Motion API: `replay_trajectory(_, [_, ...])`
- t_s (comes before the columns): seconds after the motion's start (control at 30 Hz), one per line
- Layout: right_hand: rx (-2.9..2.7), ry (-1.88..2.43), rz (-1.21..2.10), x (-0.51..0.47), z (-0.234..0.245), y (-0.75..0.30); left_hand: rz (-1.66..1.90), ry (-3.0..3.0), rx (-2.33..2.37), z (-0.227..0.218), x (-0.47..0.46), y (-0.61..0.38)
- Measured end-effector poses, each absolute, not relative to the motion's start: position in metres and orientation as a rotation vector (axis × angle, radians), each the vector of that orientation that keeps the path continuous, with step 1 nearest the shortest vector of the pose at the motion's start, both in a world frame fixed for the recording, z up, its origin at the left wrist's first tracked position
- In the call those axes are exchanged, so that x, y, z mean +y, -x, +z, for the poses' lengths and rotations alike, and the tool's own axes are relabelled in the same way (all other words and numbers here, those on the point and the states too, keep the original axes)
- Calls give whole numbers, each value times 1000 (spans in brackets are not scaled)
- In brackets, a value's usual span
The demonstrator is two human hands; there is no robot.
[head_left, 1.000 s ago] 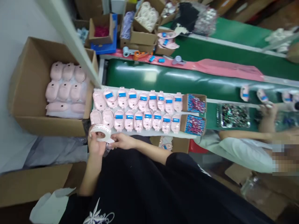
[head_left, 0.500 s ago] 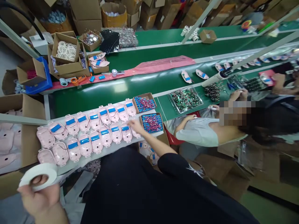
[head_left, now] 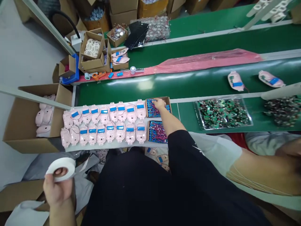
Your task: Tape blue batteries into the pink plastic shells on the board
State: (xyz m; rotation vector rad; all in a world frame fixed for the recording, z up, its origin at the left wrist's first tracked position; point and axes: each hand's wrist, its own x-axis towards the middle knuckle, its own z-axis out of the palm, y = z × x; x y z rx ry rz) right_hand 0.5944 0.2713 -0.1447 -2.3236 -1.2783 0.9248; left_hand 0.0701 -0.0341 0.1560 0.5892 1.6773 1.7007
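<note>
Holding tape roll at 8 o'clock — L hand gripping, fingers thru core; R hand at upper box w/ blue pcs, 3 o'clock of pink shells — can't tell R grip.

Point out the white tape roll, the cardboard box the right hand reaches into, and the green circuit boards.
White tape roll [head_left: 63, 162]: head view, upper part of its ring.
Cardboard box [head_left: 167, 100]: head view, its right wall.
Green circuit boards [head_left: 223, 113]: head view, middle of the heap.

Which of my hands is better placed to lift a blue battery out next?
Probably the right hand: it is at the far box of blue batteries, while the left hand holds the tape roll, well away.
</note>
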Motion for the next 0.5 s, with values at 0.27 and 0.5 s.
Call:
replay_trajectory(0.27, [-682,1484,912,218,-118,-641,1607,-653,1514,152,-10,-114])
replay_trajectory(0.5, [-728,1101,1299,133,-22,-528,1226,-842,1607,123,14,-160])
